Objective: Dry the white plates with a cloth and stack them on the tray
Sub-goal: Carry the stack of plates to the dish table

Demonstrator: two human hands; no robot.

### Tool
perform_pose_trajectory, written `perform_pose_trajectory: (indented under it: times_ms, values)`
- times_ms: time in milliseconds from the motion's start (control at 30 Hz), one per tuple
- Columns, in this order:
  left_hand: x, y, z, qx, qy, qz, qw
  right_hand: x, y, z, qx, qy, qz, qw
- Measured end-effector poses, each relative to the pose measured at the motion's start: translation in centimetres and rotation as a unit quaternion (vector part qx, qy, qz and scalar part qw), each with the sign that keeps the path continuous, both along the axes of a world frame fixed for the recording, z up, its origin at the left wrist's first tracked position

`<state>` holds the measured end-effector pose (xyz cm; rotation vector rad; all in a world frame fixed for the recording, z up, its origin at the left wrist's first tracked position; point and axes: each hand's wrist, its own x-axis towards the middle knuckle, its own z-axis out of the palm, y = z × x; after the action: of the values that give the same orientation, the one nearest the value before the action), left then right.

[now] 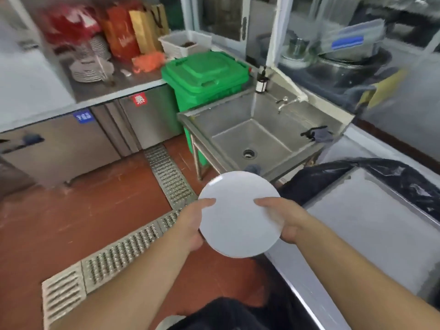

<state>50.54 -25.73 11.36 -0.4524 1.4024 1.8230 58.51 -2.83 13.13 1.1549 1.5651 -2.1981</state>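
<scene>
Red floor tiles with a metal drain grate (133,244) fill the lower left of the frame. Centre right, a steel sink (250,141) stands beside a green bin (204,75). At upper left, a steel surface (114,84) carries stacked plates (87,72) and bags. Lower centre, a white plate (238,217) is held over the floor. The left hand (190,225) grips its left rim, thumb on top. The right hand (285,217) grips its right rim likewise.
</scene>
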Motion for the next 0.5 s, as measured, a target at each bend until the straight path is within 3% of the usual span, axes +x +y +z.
perform_pose_trajectory:
  times_ms: [500]
  values:
    - [-2.1, -31.9, -0.1, -0.035, 0.003, 0.288, 0.957, -15.7, -32.0, 1.0, 0.011, -0.021, 0.300, 0.954]
